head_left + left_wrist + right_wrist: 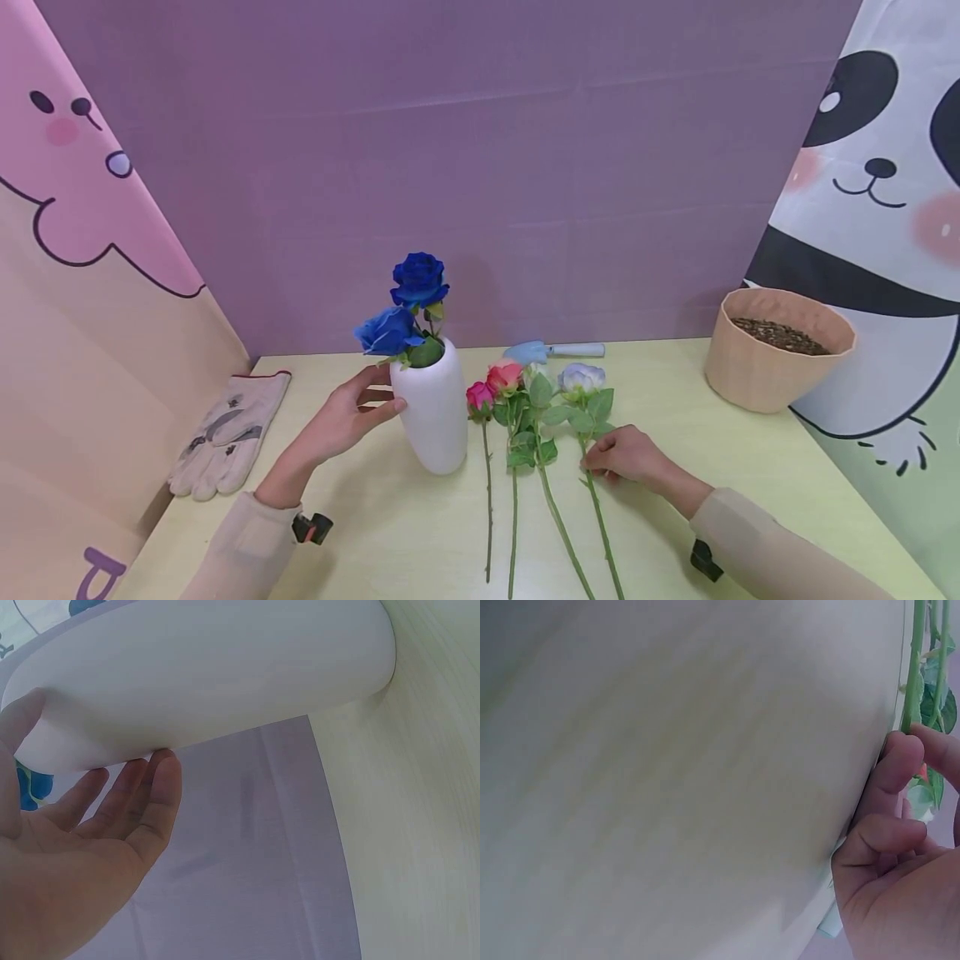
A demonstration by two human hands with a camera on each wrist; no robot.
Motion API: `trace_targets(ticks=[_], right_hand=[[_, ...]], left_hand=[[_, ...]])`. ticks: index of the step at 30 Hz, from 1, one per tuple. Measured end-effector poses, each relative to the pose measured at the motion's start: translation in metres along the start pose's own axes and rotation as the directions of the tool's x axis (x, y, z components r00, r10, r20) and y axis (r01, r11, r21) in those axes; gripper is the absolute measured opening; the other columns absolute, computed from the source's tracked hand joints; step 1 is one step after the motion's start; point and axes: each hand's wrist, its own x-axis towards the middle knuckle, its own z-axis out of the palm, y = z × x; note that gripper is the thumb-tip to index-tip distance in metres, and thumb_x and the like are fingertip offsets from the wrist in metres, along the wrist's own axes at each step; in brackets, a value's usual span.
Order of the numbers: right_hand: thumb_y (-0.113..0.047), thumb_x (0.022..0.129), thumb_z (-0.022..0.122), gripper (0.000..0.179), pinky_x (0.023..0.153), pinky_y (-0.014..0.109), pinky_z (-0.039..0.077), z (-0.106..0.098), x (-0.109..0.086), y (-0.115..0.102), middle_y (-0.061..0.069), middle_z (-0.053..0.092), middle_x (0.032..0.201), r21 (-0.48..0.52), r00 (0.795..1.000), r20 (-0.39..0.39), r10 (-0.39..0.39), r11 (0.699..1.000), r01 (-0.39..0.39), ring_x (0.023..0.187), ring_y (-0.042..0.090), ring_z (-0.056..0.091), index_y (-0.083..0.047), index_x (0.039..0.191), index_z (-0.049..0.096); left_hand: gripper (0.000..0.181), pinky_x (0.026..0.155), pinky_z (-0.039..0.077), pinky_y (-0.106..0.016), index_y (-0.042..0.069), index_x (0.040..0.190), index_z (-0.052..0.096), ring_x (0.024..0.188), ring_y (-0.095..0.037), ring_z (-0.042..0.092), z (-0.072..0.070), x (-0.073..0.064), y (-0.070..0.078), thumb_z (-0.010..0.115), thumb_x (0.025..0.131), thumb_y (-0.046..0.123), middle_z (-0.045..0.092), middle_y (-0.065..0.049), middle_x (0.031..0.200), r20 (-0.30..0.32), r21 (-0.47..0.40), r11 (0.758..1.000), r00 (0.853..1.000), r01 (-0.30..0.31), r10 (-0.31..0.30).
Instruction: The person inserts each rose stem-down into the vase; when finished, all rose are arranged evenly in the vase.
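Desk (397, 542), one: lay under the vase (433, 412). Vase, white: stood with two blue roses (418, 282) in its mouth. Lilac rose (582, 379): lay right of the vase, past three other roses (505, 377), long axis near to far, bloom farthest. Left hand (348, 421): thumb and fingers held the vase's upper left side. Right hand (632, 455): nearer the lilac rose, pinched its stem.

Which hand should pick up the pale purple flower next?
Probably the right hand. It pinches the pale purple flower by its stem, while the left hand holds the white vase.
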Motion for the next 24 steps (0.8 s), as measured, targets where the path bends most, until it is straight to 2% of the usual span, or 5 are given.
trace_targets(ticks=[6,13,18,24], right_hand=[[-0.015,0.088,0.073,0.013,0.058,0.028,0.051,-0.0004,-0.0025,-0.0025,0.002,0.072,0.076,0.038,1.000,0.015,0.005,0.999,-0.006,0.062,0.014,0.062,-0.002,0.085,0.075],[-0.016,0.091,0.071,0.020,0.049,0.022,0.039,-0.0035,-0.0059,-0.0053,0.004,0.073,0.080,0.157,0.994,0.083,0.065,0.985,-0.078,0.064,0.012,0.069,0.001,0.100,0.072],[-0.015,0.092,0.069,0.025,0.054,0.023,0.047,-0.0051,-0.0049,-0.0043,0.004,0.073,0.080,0.190,0.994,0.087,0.065,0.979,-0.081,0.066,0.010,0.070,0.004,0.108,0.070],[-0.017,0.095,0.067,0.033,0.060,0.026,0.055,-0.0048,-0.0024,0.0000,0.006,0.073,0.083,0.244,0.990,0.128,0.062,0.965,-0.092,0.069,0.012,0.071,0.007,0.118,0.065]], left_hand=[[0.068,0.099,0.055,-0.049,0.020,0.150,0.039,0.132,-0.040,0.054,0.0004,-0.0002,0.0000,0.068,0.093,0.045,0.050,-0.010,0.146,0.000,0.000,1.000,1.000,0.001,-0.001],[0.068,0.099,0.056,-0.048,0.019,0.150,0.039,0.131,-0.039,0.055,0.0002,-0.0002,-0.0004,0.068,0.093,0.044,0.050,-0.011,0.146,0.000,0.011,1.000,1.000,0.001,-0.001],[0.068,0.099,0.056,-0.048,0.018,0.150,0.038,0.132,-0.040,0.054,-0.0008,0.0004,0.0014,0.068,0.094,0.042,0.050,-0.012,0.146,0.002,0.011,1.000,1.000,-0.005,0.005],[0.066,0.099,0.055,-0.048,0.017,0.151,0.038,0.131,-0.039,0.055,-0.0008,-0.0007,0.0016,0.067,0.095,0.039,0.049,-0.013,0.147,0.007,0.010,1.000,1.000,-0.009,0.008]])
